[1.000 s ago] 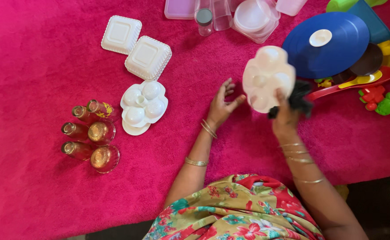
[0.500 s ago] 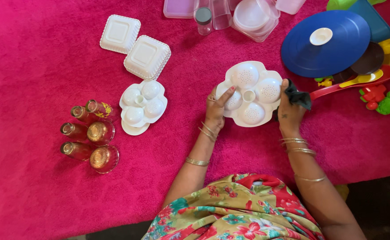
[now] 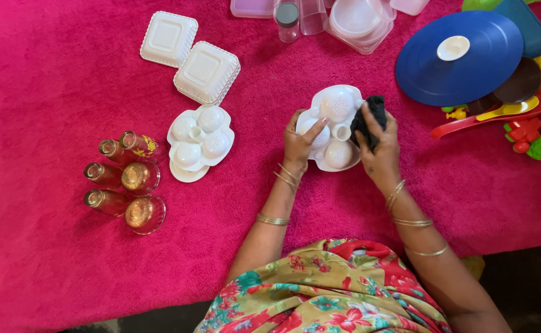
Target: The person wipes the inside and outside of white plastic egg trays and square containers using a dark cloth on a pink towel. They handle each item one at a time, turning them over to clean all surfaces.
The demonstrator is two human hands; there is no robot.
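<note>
A white moulded plate with several round cups (image 3: 334, 110) rests on the pink cloth (image 3: 48, 246) in the middle. My left hand (image 3: 300, 143) grips its left edge, thumb inside one cup. My right hand (image 3: 379, 143) is closed around a black cloth (image 3: 369, 117) and presses it onto the plate's right side. A second, similar white cupped plate (image 3: 197, 143) lies to the left on another white plate, apart from both hands.
Two white square lidded boxes (image 3: 189, 57) sit at the back left. Several amber glass bottles and glasses (image 3: 125, 180) stand at the left. Clear plastic containers (image 3: 350, 18) line the back. A large blue round lid (image 3: 461, 57) and coloured plastic toys (image 3: 529, 139) lie at the right.
The cupped plate was held up on edge a second ago; it now lies flat and closer to me. My right hand has brought the black cloth onto it.
</note>
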